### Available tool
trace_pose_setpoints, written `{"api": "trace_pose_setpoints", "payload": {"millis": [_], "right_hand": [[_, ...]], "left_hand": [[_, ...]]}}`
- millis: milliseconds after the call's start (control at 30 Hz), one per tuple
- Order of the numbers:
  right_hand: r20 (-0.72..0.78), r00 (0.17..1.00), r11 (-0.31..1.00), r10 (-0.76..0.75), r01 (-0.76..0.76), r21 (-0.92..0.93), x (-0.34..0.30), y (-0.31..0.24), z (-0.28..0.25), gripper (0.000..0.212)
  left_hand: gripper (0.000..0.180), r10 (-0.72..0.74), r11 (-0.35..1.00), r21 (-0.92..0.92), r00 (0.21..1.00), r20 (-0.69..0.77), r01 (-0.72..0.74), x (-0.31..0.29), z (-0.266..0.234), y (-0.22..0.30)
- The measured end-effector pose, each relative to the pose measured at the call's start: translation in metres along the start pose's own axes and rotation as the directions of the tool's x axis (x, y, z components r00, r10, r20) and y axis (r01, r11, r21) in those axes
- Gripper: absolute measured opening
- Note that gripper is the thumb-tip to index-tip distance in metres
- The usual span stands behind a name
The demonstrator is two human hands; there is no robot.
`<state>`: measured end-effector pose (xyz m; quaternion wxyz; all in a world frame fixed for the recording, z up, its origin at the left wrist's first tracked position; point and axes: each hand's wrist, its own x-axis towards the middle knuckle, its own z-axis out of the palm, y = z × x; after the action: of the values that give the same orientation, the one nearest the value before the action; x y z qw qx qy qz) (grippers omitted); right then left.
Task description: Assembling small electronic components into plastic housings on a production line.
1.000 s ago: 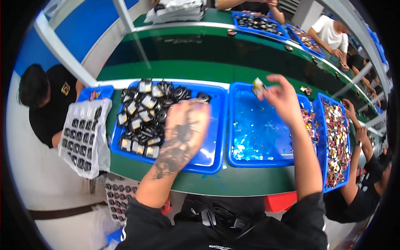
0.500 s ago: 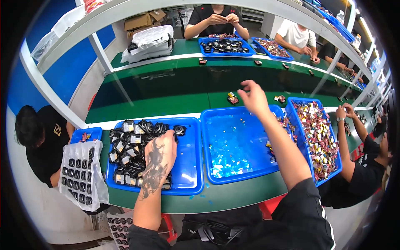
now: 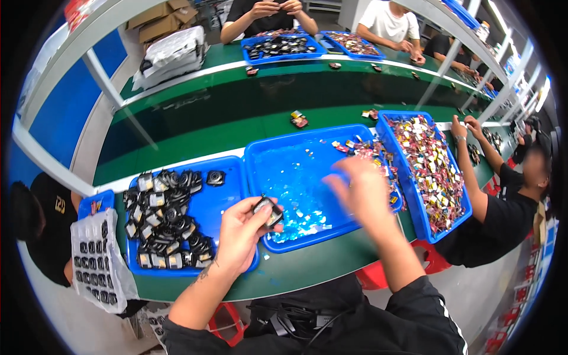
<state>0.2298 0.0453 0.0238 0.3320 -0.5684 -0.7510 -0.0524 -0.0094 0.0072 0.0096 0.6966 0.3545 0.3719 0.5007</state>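
My left hand (image 3: 239, 232) pinches a small black plastic housing (image 3: 269, 214) between thumb and fingers, over the gap between the left and middle trays. The left blue tray (image 3: 232, 198) holds a heap of similar black housings (image 3: 168, 207), many with pale square faces, and one lies apart. Above the right part of the middle blue tray (image 3: 284, 155), my right hand (image 3: 362, 192) is blurred by motion. Its thumb stands apart from the fingers, with nothing visible between them. Small red and yellow wired parts (image 3: 370, 149) lie beneath and behind it. Bluish film scraps (image 3: 302, 223) litter that tray.
A blue tray heaped with wired parts (image 3: 429, 171) stands at right. A wired part (image 3: 299, 119) lies on the green surface beyond the trays. White moulded sheets with black housings (image 3: 97, 260) lie at left. Co-workers sit across, left and right. A white frame (image 3: 53, 168) stands at left.
My left hand has lifted a black housing from the left tray and brought it right and nearer. My right hand has come back from the far edge over the middle tray. The view has shifted.
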Motion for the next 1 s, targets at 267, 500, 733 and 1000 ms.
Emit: {"api": "trace_pose_setpoints", "payload": {"millis": [267, 500, 733, 1000], "right_hand": [[0.080, 0.927, 0.898, 0.366, -0.374, 0.230, 0.007, 0.080, -0.033, 0.010], [0.479, 0.785, 0.228, 0.394, -0.588, 0.776, 0.003, 0.053, -0.033, 0.023], [0.669, 0.702, -0.278, 0.245, -0.610, 0.742, -0.024, -0.024, -0.010, 0.027], [0.671, 0.715, -0.212, 0.194, -0.638, 0.741, -0.035, -0.059, 0.007, 0.032]], "left_hand": [[0.043, -0.029, 0.986, -0.162, 0.992, 0.122, 0.049, 0.008, 0.002, 0.000], [0.043, 0.084, 0.987, 0.127, 0.986, 0.142, -0.102, 0.004, -0.002, 0.000], [0.030, 0.301, 0.757, 0.546, 0.934, 0.194, -0.358, -0.006, 0.016, -0.010], [0.018, 0.198, 0.937, 0.272, 0.974, 0.108, -0.221, -0.003, 0.009, -0.015]]}}
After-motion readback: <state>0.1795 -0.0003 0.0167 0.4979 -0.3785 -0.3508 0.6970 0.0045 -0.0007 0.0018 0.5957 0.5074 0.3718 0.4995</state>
